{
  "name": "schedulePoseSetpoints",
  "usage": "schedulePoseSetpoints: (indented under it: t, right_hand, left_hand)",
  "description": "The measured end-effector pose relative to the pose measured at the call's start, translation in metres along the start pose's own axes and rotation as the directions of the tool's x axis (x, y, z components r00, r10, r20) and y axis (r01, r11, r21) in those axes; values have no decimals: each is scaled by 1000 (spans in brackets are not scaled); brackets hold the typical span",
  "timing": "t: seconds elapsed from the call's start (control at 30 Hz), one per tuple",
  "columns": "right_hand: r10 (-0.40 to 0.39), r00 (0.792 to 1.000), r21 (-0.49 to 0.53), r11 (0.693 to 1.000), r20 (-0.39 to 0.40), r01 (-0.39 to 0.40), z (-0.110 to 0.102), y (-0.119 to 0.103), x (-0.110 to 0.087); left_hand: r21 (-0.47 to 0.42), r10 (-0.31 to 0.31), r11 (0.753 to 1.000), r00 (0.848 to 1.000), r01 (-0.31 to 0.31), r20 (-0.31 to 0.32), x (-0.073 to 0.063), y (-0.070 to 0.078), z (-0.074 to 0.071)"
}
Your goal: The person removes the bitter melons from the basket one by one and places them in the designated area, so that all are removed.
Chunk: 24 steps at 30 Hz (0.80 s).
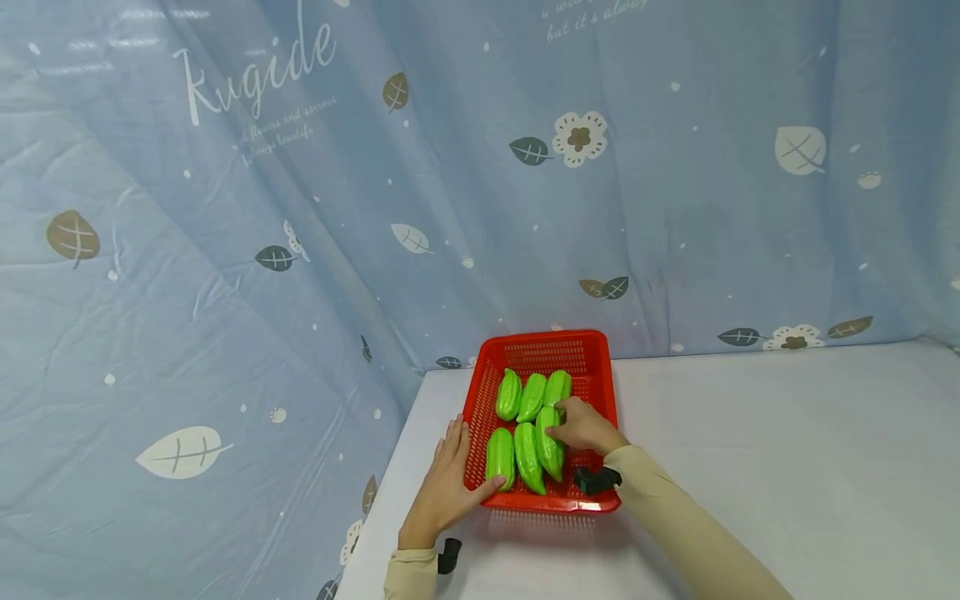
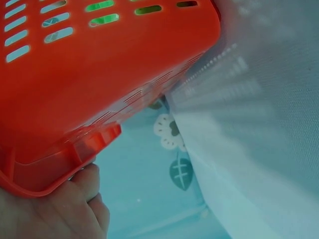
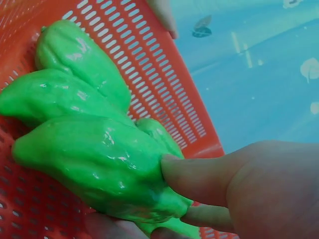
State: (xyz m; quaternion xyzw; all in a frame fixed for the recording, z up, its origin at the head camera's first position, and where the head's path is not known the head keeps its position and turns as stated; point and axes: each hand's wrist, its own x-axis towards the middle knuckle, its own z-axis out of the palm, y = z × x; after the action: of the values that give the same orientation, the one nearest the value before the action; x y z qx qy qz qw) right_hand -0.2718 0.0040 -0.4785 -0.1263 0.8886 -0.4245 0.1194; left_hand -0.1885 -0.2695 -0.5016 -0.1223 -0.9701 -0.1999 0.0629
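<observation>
Several bright green, ridged gourds lie in two rows in a red plastic basket [image 1: 540, 505]. My right hand [image 1: 588, 427] reaches over the basket's right side and grips the rightmost gourd of the near row [image 3: 104, 167]. Its thumb [image 3: 194, 177] presses on the upper side and fingertips show beneath. Two more near-row gourds [image 1: 500, 458] lie to its left, partly overlapping in the right wrist view. My left hand [image 1: 444, 492] rests along the basket's left side, fingers straight at the rim and thumb stretched over the near left corner. In the left wrist view, its knuckles show below the rim.
The basket stands on a white-covered table [image 1: 750, 450], near its left edge. A blue curtain [image 1: 480, 208] printed with leaves and flowers hangs behind and to the left. Small dark devices [image 1: 597, 481] sit at both wrists.
</observation>
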Motion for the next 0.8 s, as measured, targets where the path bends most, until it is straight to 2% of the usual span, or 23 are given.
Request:
schedulePoseSetpoints:
  t: [0.27, 0.53, 0.8]
  right_hand:
    - [32, 999, 71, 997, 3, -33, -2, -2, -5]
    - [12, 1000, 156, 988, -24, -8, 0, -1, -5]
    - [13, 999, 306, 952, -36, -2, 0, -4, -9]
  left_hand:
    - [-4, 3, 1000, 1000, -3, 12, 1, 0, -1]
    - [10, 10, 1000, 1000, -11, 22, 3, -2, -2]
    - [20, 23, 1000, 1000, -23, 11, 1, -5, -2]
